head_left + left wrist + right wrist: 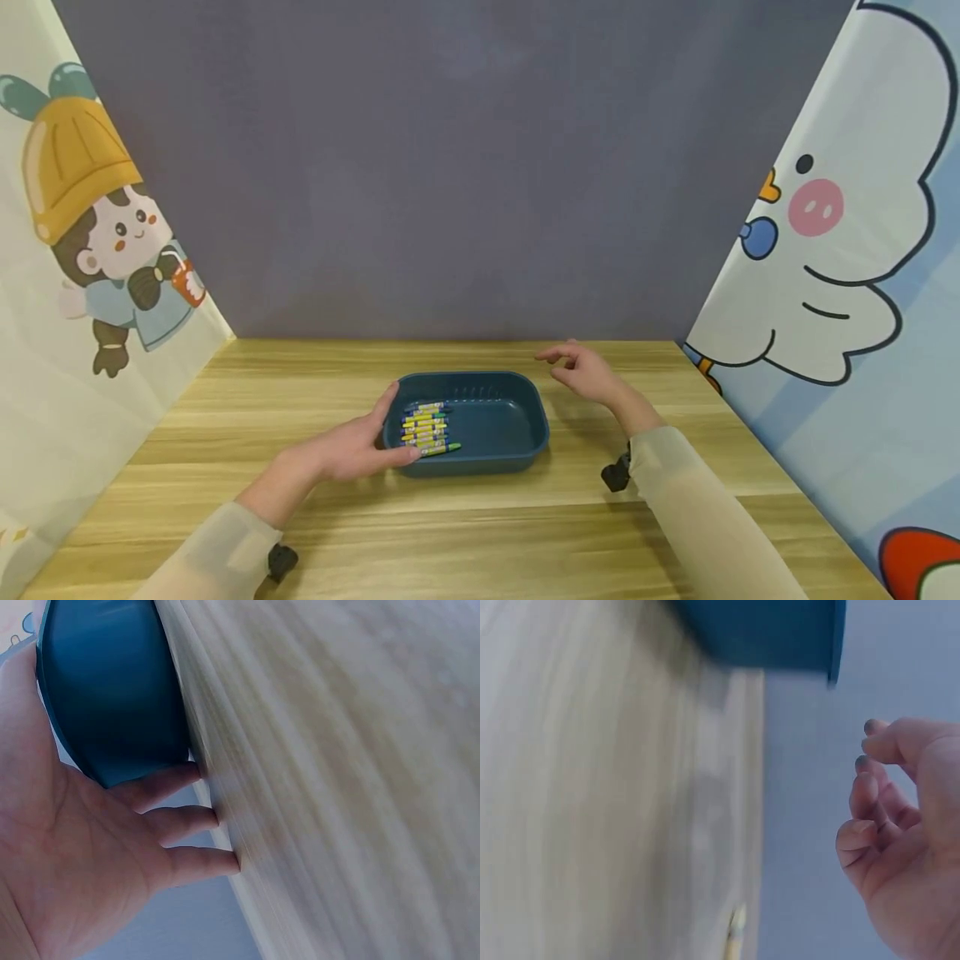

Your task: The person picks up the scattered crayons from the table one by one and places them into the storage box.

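A dark blue rectangular tray (pixel 468 466) stands on the table. Several crayons (pixel 424 429) with yellow wrappers lie side by side in its left part. My left hand (pixel 348 446) holds the tray's left end, thumb over the front rim and index finger by the back left corner. In the left wrist view the other fingers (pixel 199 862) reach down to the tabletop beside the tray wall. My right hand (pixel 588 375) hovers off the tray's back right corner. Its fingers (pixel 866 795) are loosely bent, with nothing between them.
The light wood table (pixel 480 542) ends at a grey wall panel (pixel 450 167) behind. Printed cartoon panels close in both sides. A small blurred yellow thing (pixel 733 941) lies on the table at the bottom of the right wrist view.
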